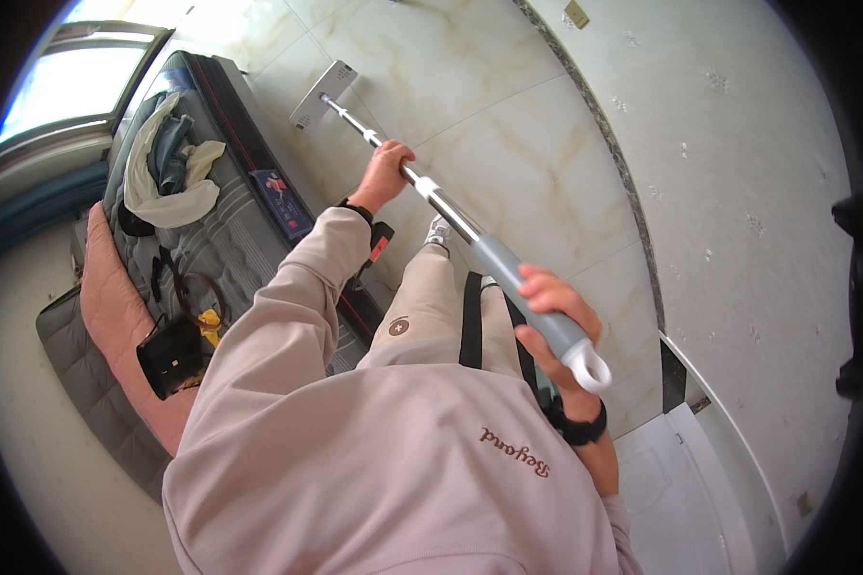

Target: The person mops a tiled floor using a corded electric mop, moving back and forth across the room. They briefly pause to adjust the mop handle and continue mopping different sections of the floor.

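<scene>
The left hand (384, 178) grips the mop pole (458, 218); the right hand (579, 310) clasps its handle (500, 262). Their wide spacing likely aids steering.

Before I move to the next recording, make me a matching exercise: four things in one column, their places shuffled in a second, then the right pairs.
Things
1. Left hand
2. Flat mop head
3. Black handbag
4. Right hand

Places
A. Overlapping the pink fabric
B. Around the grey grip, near the white hanging loop
C. Around the silver pole
D. Over the marbled floor tiles

Pairs: 1-C, 2-D, 3-A, 4-B
</scene>
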`<state>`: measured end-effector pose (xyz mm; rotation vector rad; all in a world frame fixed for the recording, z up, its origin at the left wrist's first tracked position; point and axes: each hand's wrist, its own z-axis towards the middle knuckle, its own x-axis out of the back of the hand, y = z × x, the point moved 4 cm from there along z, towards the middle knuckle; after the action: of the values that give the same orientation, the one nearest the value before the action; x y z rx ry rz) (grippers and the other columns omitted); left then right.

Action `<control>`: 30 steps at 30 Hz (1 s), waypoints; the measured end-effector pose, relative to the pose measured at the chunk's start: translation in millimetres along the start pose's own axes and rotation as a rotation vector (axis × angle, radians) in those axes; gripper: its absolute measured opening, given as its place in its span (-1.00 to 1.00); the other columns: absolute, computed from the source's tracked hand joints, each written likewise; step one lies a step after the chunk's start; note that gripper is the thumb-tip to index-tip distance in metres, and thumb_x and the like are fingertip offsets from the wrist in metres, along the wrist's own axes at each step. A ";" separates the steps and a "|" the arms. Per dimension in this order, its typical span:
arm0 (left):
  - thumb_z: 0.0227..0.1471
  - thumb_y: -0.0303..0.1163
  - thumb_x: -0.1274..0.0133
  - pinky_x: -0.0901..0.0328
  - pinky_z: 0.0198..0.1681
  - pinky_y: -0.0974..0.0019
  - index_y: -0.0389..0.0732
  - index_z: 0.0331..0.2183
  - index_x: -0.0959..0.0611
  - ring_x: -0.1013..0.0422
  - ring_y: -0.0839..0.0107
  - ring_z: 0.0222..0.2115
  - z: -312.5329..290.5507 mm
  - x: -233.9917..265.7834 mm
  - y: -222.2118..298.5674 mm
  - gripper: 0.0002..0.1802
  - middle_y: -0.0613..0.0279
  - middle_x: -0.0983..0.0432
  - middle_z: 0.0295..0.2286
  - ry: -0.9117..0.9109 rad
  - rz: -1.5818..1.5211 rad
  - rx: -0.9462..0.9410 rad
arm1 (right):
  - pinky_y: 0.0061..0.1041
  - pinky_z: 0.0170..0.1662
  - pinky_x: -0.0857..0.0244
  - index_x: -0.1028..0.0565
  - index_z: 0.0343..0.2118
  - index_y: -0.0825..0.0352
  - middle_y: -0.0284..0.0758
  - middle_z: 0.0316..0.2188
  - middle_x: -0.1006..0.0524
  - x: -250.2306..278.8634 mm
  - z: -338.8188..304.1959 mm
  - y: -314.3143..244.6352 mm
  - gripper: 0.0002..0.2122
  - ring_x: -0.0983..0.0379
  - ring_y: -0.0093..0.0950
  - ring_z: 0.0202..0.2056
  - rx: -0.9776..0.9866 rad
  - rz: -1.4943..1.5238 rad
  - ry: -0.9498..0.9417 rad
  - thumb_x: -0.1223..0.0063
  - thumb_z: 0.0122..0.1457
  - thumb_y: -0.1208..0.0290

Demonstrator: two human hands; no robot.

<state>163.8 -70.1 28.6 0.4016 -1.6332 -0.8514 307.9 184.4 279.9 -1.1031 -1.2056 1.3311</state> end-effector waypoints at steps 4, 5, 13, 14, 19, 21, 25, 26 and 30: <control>-0.36 -0.69 -0.03 -0.23 -0.16 0.24 -0.17 -0.44 -0.54 -0.30 0.15 -0.25 -9.9 23.8 -43.1 -0.71 0.15 -0.40 -0.38 0.012 0.070 0.113 | -0.32 -0.06 -0.22 -0.36 -0.43 0.38 -0.20 -0.34 -0.46 -51.0 27.4 16.7 -0.80 -0.38 -0.22 -0.13 -0.009 -0.016 -0.050 -0.14 -0.14 0.60; -0.36 -0.69 -0.04 -0.23 -0.16 0.24 -0.16 -0.44 -0.54 -0.30 0.15 -0.24 -12.8 23.5 -46.3 -0.70 0.15 -0.39 -0.37 0.015 0.090 0.079 | -0.32 -0.07 -0.23 -0.36 -0.44 0.38 -0.19 -0.34 -0.46 -57.1 26.9 16.1 -0.80 -0.39 -0.23 -0.14 -0.014 -0.060 -0.056 -0.13 -0.15 0.62; -0.48 -0.47 -0.26 -0.27 -0.19 0.21 -0.05 -0.46 -0.60 -0.31 0.17 -0.24 -47.0 -68.1 38.9 -0.66 0.18 -0.43 -0.46 -0.215 0.008 -0.061 | -0.33 -0.11 -0.28 -0.38 -0.43 0.39 -0.15 -0.36 -0.46 20.1 -63.8 -37.1 -0.80 -0.40 -0.22 -0.16 -0.191 -0.153 0.118 -0.04 -0.21 0.67; -0.44 -0.45 -0.24 -0.27 -0.21 0.20 -0.04 -0.46 -0.60 -0.32 0.17 -0.25 -54.9 -87.2 60.3 -0.69 0.18 -0.43 -0.46 -0.288 -0.010 -0.061 | -0.32 -0.15 -0.31 -0.38 -0.43 0.39 -0.14 -0.34 -0.45 35.5 -84.2 -48.5 -0.81 -0.39 -0.21 -0.15 -0.188 -0.180 0.138 -0.04 -0.19 0.64; -0.37 -0.51 -0.14 -0.22 -0.17 0.18 -0.09 -0.45 -0.57 -0.32 0.12 -0.28 -118.4 -173.7 186.1 -0.74 0.16 -0.43 -0.43 -0.399 -0.194 -0.239 | -0.42 -0.43 -0.38 -0.32 -0.42 0.39 -0.12 -0.35 -0.38 105.5 -208.1 -109.1 -0.81 -0.35 -0.15 -0.15 -0.215 -0.325 0.299 -0.04 -0.09 0.47; -0.36 -0.47 -0.15 -0.22 -0.19 0.17 -0.09 -0.45 -0.57 -0.32 0.12 -0.30 -141.1 -205.3 236.9 -0.75 0.15 -0.43 -0.45 -0.457 -0.285 -0.296 | -0.45 -0.47 -0.36 -0.30 -0.41 0.37 -0.16 -0.38 -0.37 130.6 -250.5 -136.2 -0.78 -0.34 -0.14 -0.16 -0.229 -0.417 0.367 -0.03 -0.07 0.38; -0.31 -0.45 -0.16 -0.20 -0.19 0.21 -0.09 -0.42 -0.55 -0.28 0.14 -0.29 -181.8 -243.2 316.5 -0.75 0.21 -0.42 -0.46 -0.559 -0.379 -0.345 | -0.39 -0.37 -0.28 -0.29 -0.40 0.36 -0.17 -0.39 -0.33 152.9 -300.5 -185.0 -0.74 -0.31 -0.13 -0.15 -0.226 -0.560 0.404 0.02 -0.10 0.31; -0.30 -0.45 -0.15 -0.20 -0.19 0.21 -0.09 -0.43 -0.54 -0.28 0.15 -0.29 -187.7 -244.9 325.0 -0.76 0.22 -0.43 -0.47 -0.574 -0.403 -0.343 | -0.39 -0.37 -0.26 -0.28 -0.39 0.37 -0.16 -0.38 -0.31 152.0 -304.6 -191.5 -0.73 -0.29 -0.12 -0.14 -0.214 -0.602 0.396 0.05 -0.10 0.30; -0.29 -0.47 -0.13 -0.21 -0.22 0.23 -0.11 -0.46 -0.54 -0.28 0.17 -0.32 -194.8 -226.6 326.1 -0.80 0.26 -0.43 -0.49 -0.586 -0.421 -0.374 | -0.23 -0.23 -0.31 -0.35 -0.44 0.42 -0.14 -0.45 -0.40 130.1 -301.9 -202.4 -0.82 -0.35 -0.23 -0.41 0.029 -0.558 0.350 -0.04 -0.03 0.43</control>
<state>466.7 241.3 111.8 0.2414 -1.8866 -1.6816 612.7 346.3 452.8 -0.8463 -1.1144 0.6941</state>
